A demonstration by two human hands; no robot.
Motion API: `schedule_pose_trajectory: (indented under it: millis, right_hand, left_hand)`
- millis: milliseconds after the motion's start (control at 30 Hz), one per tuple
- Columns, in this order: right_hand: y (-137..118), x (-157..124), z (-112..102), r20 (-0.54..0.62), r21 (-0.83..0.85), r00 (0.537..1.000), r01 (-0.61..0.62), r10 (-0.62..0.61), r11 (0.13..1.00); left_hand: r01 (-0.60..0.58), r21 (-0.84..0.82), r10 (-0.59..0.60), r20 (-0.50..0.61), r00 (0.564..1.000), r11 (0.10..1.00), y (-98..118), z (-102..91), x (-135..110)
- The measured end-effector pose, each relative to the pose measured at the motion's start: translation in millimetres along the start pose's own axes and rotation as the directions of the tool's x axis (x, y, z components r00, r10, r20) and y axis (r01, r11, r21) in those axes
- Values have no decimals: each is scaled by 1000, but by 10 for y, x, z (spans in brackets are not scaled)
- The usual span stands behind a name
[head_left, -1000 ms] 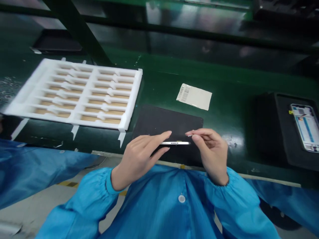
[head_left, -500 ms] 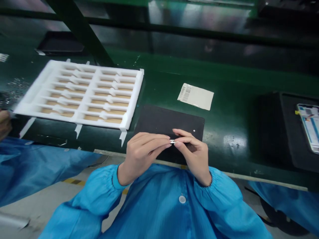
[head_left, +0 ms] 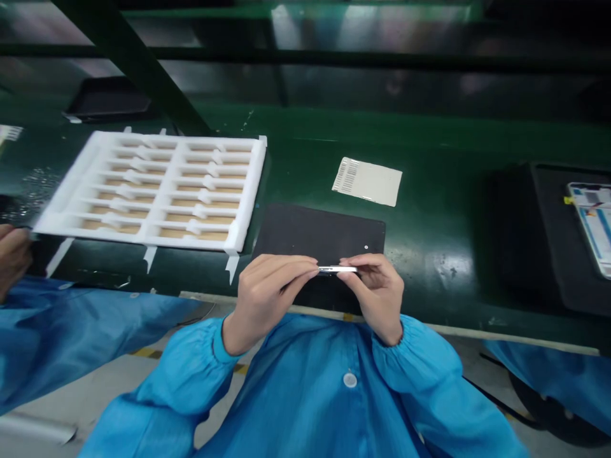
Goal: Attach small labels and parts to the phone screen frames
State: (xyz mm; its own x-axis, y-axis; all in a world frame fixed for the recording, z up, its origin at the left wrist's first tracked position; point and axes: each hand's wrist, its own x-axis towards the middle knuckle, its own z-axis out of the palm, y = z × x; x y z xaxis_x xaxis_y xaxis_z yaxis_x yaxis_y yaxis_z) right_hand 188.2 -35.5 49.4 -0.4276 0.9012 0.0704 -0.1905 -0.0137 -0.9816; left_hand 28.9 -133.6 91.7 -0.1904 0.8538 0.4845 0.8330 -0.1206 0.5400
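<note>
Between my two hands is a thin, narrow silvery-white strip (head_left: 333, 270), held level above the front of a black mat (head_left: 319, 230). My left hand (head_left: 270, 292) pinches its left end between thumb and fingertips. My right hand (head_left: 379, 289) grips its right end the same way, thumb below and fingers above. My fingers cover both ends, so its kind does not show. A tiny white ring-like piece (head_left: 366, 247) lies on the mat just beyond my right fingers.
Left of the mat stands a white foam tray (head_left: 248, 210) with slots. A pale card with strips (head_left: 375, 183) lies behind the mat. At right, an opened phone-like device (head_left: 594, 222) rests on a black block (head_left: 548, 254). A co-worker's hand (head_left: 14, 257) is at far left, near small loose metal parts (head_left: 41, 187).
My hands have moved slightly apart, and more of the silvery strip now shows between them. My right fingers have closed down onto it. The whole view has shifted a little.
</note>
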Motion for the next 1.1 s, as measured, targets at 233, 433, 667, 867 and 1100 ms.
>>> schedule_pose_trajectory:
  millis: [233,433,667,867,1100]
  right_hand:
    - [3,26,-36,74,-83,985,160,-154,984]
    - [7,43,-66,113,-116,962,260,-247,959]
    - [17,48,-83,146,-152,944,317,-296,936]
    - [13,68,-172,380,-345,783,614,-492,710]
    - [41,89,-169,362,-345,773,630,-521,696]
  left_hand:
    - [6,9,-6,30,1000,1000,47,18,26]
    - [25,-2,-25,52,998,1000,65,8,13]
    - [34,0,-34,61,998,999,65,-2,21]
    - [55,8,-55,116,992,998,101,-24,74]
    - [-1,13,-1,99,995,1000,47,-24,45]
